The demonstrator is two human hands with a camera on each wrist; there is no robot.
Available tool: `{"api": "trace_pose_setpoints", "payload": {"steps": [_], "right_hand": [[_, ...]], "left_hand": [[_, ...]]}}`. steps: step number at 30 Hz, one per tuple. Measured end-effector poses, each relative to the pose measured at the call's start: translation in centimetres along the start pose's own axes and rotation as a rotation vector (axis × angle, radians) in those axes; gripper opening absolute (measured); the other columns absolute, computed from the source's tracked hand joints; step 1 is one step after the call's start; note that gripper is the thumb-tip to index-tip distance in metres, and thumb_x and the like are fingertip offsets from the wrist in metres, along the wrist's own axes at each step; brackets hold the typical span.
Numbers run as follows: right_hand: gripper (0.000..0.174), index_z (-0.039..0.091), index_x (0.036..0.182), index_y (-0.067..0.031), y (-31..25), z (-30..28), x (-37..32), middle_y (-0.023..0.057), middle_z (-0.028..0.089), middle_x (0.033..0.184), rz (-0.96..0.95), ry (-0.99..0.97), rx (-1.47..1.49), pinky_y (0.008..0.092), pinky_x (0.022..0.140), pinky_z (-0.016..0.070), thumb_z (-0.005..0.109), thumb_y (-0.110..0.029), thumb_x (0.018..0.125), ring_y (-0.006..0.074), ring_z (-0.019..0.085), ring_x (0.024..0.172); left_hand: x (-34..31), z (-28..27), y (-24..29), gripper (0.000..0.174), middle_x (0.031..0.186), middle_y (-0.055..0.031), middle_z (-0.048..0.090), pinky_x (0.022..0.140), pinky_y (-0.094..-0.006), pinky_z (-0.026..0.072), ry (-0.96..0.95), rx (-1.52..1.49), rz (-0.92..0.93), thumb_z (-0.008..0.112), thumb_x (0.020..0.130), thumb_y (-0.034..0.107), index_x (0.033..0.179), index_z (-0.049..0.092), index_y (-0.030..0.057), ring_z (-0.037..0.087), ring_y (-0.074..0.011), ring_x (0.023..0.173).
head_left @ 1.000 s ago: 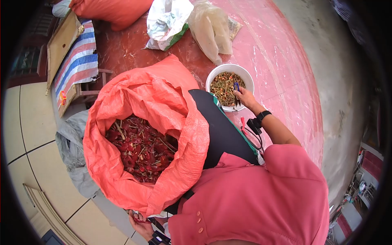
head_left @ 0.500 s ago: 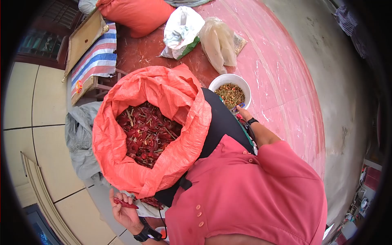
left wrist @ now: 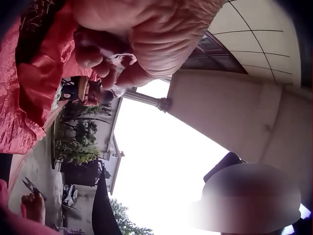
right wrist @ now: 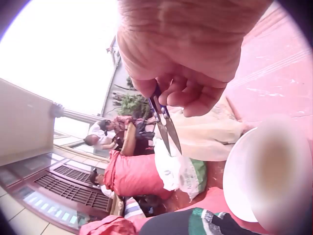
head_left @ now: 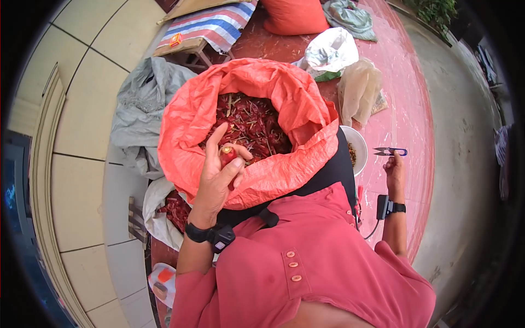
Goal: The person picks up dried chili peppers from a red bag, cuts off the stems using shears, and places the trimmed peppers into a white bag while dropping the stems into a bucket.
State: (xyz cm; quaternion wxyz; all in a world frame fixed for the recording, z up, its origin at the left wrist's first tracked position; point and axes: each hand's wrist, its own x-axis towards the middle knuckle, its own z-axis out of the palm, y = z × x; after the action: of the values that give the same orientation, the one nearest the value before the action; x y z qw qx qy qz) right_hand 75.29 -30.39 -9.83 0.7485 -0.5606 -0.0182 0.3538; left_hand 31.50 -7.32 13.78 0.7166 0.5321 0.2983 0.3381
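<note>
My left hand (head_left: 214,177) holds a red chili (head_left: 227,156) between thumb and fingers, its cut-looking stem end facing up, above the near left rim of an open red sack (head_left: 311,164). Dried red chilies (head_left: 246,123) with stems fill the sack. In the left wrist view the left hand (left wrist: 142,39) has its fingers curled round the chili. My right hand (head_left: 395,177) grips small blue-handled snips (head_left: 391,151) out to the right, past a white bucket (head_left: 361,150). The right wrist view shows the snips' blades (right wrist: 168,134) parted, under the right hand (right wrist: 181,58).
A white bag (head_left: 158,199) of red chilies lies left of the sack, beside grey sacking (head_left: 145,109). Behind are a low table with striped cloth (head_left: 213,27), a full red sack (head_left: 295,16), a white bag (head_left: 333,49) and a beige bag (head_left: 358,90). People (right wrist: 105,139) sit farther off.
The left hand has risen with the chili from beside the sack to above its rim. The right hand has moved away from the bucket with the snips. The head view has turned.
</note>
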Motion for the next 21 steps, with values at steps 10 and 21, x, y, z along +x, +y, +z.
{"api": "trace_pose_setpoints", "payload": {"steps": [10, 21], "right_hand": [[0.04, 0.052, 0.126, 0.0041, -10.5, 21.3, -9.6, 0.0194, 0.064, 0.11, -0.246, -0.762, -0.036, 0.0352, 0.083, 0.0534, 0.057, -0.011, 0.09, 0.0251, 0.066, 0.094], [0.029, 0.048, 0.09, -0.007, -6.9, 36.6, -15.9, 0.0117, 0.054, 0.086, 0.482, -1.119, 0.158, 0.0298, 0.053, 0.0505, 0.055, -0.035, 0.095, 0.0171, 0.055, 0.066]], "left_hand": [[1.0, -1.3, 0.8, 0.035, 0.119, -0.0097, 0.058, 0.095, -0.0282, 0.0397, -0.171, -0.004, 0.239, 0.05, 0.094, 0.011, 0.128, 0.046, 0.0035, 0.05, -0.0113, 0.098], [-1.7, -4.0, 1.8, 0.032, 0.105, -0.0069, 0.058, 0.08, -0.0235, 0.0425, 0.056, 0.048, 0.369, 0.045, 0.1, 0.021, 0.127, 0.044, 0.0043, 0.05, -0.0086, 0.086]]}}
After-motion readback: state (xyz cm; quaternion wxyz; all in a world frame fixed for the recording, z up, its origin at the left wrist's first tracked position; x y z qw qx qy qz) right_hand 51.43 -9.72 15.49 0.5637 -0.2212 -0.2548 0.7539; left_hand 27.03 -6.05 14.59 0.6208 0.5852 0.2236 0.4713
